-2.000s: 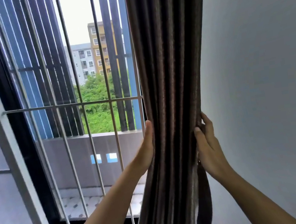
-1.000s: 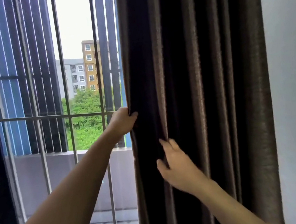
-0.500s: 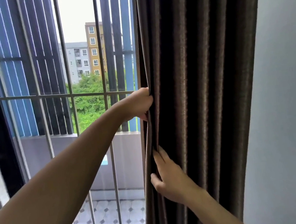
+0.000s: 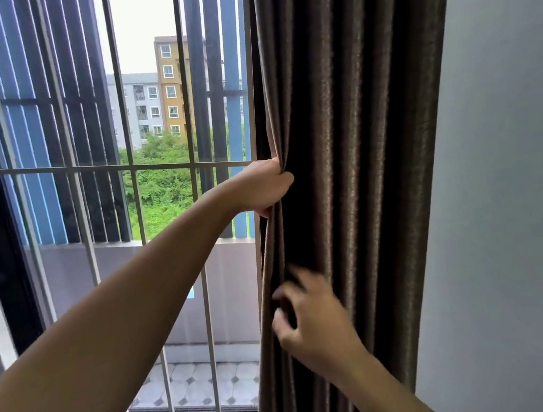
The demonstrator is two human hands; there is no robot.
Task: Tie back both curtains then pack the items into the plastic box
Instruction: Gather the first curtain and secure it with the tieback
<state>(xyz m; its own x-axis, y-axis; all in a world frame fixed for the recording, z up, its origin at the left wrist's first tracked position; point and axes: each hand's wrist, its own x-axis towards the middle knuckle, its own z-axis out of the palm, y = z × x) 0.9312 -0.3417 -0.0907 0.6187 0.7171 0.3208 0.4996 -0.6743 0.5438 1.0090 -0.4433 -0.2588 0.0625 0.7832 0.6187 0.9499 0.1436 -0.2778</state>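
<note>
A dark brown pleated curtain point(image 4: 360, 159) hangs on the right side of the window, bunched against the wall. My left hand point(image 4: 266, 187) grips its left edge at about mid height, fingers curled into the fabric. Lower down, my right hand point(image 4: 309, 318) is at the same edge with its fingers and thumb pinching a fold; it is blurred by motion. No tie-back band, plastic box or items to pack are in view.
A window with white metal bars point(image 4: 143, 222) fills the left and centre, with dark and blue vertical slats point(image 4: 80, 127) outside. A tiled balcony floor point(image 4: 197, 385) lies below. A plain grey wall point(image 4: 522, 207) stands to the right of the curtain.
My left hand has pushed the curtain edge further right, gathering the fabric tighter than a second ago. My right hand stays low on the edge and now pinches a fold.
</note>
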